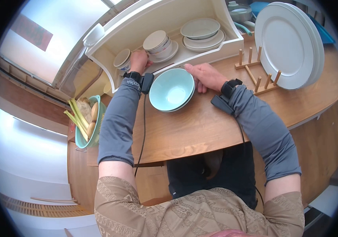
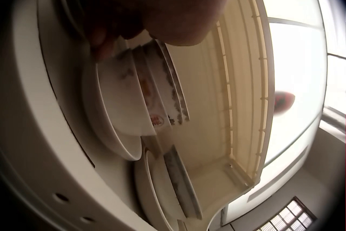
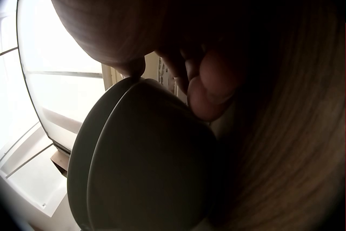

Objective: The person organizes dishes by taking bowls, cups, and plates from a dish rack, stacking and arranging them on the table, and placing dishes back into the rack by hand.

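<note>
Two nested turquoise bowls [image 1: 172,90] tilt toward me over the wooden table. My right hand [image 1: 206,77] holds them at the right side, thumb at the rim and fingers by the outer wall. From the right wrist view, the bowls [image 3: 151,160] show their dark undersides, with the thumb tip right at the rims. My left hand [image 1: 139,61] reaches into the white shelf, between a short stack of white bowls [image 1: 122,59] and a taller patterned stack [image 1: 158,42]. Fingertips come close to the taller stack's patterned bowls [image 2: 121,93]; the hand itself hides its grasp.
White dishes [image 1: 200,31] are stacked at the shelf's right end. Large white plates [image 1: 285,45] stand in a wooden peg rack [image 1: 250,75] on the right. A turquoise basket [image 1: 98,134] of vegetables sits at the left. Camera cables [image 1: 143,126] hang from both wrists.
</note>
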The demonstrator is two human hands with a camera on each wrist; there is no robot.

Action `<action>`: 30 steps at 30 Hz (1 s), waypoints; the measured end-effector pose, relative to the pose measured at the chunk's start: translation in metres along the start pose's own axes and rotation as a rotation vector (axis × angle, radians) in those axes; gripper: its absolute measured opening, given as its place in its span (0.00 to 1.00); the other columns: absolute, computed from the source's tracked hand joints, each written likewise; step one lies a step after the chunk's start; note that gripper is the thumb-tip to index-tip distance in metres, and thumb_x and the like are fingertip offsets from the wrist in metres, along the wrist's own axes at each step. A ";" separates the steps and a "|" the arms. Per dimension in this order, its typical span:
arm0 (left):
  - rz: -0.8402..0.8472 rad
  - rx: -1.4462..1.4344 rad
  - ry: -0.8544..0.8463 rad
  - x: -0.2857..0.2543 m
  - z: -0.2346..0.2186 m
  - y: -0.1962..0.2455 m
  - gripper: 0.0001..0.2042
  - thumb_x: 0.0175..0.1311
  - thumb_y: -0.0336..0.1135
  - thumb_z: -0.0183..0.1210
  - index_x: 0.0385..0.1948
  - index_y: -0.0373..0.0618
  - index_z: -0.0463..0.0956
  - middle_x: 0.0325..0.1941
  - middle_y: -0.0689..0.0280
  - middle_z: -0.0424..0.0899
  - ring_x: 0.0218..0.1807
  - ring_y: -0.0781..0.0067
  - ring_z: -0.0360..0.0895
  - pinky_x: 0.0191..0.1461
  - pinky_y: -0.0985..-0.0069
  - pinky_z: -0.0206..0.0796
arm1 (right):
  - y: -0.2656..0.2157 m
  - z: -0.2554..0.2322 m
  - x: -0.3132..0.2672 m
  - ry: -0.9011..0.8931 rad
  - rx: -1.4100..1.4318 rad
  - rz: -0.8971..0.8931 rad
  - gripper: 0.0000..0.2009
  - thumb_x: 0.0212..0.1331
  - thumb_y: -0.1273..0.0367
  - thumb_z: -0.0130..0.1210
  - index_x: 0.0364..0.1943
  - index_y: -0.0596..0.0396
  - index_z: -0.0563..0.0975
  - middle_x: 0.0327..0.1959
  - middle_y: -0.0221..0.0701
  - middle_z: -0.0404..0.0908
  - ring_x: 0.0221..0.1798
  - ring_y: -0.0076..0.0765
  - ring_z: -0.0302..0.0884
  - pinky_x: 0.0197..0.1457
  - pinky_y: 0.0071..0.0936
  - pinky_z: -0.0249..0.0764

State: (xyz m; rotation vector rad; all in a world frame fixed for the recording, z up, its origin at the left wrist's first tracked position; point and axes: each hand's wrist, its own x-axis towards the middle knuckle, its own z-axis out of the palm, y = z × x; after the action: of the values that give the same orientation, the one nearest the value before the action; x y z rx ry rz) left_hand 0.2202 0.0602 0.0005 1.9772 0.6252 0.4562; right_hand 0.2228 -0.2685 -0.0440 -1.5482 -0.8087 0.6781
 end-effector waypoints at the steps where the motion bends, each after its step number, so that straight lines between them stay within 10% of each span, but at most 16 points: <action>1: 0.010 0.003 -0.009 0.000 -0.001 -0.002 0.15 0.72 0.38 0.48 0.42 0.33 0.77 0.36 0.57 0.84 0.22 0.65 0.81 0.25 0.72 0.73 | 0.000 0.000 0.000 -0.005 -0.002 -0.001 0.34 0.74 0.42 0.43 0.36 0.64 0.81 0.24 0.37 0.81 0.20 0.29 0.78 0.19 0.24 0.73; 10: 0.399 0.741 -0.156 -0.031 -0.008 0.000 0.11 0.61 0.33 0.56 0.41 0.44 0.86 0.27 0.56 0.88 0.24 0.64 0.85 0.37 0.67 0.77 | 0.000 0.001 0.001 -0.007 0.002 -0.006 0.33 0.75 0.42 0.42 0.37 0.63 0.81 0.23 0.35 0.80 0.19 0.27 0.78 0.19 0.22 0.72; 20: 0.441 0.755 -0.196 -0.049 -0.009 0.010 0.10 0.60 0.32 0.59 0.40 0.45 0.87 0.30 0.56 0.88 0.25 0.64 0.86 0.39 0.68 0.77 | 0.000 0.001 -0.001 -0.002 0.009 -0.001 0.33 0.75 0.42 0.42 0.35 0.62 0.81 0.22 0.33 0.80 0.19 0.26 0.77 0.19 0.21 0.72; 30: 0.526 0.807 -0.179 -0.067 -0.008 0.010 0.15 0.64 0.37 0.54 0.45 0.48 0.88 0.42 0.52 0.88 0.47 0.47 0.84 0.54 0.61 0.75 | -0.001 0.001 -0.001 -0.006 -0.003 -0.022 0.34 0.74 0.41 0.42 0.35 0.62 0.81 0.22 0.34 0.79 0.19 0.27 0.78 0.19 0.22 0.72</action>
State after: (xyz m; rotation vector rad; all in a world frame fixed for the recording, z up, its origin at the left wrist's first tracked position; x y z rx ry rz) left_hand 0.1651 0.0212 0.0093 2.9365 0.1554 0.3548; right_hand 0.2214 -0.2689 -0.0435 -1.5389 -0.8301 0.6663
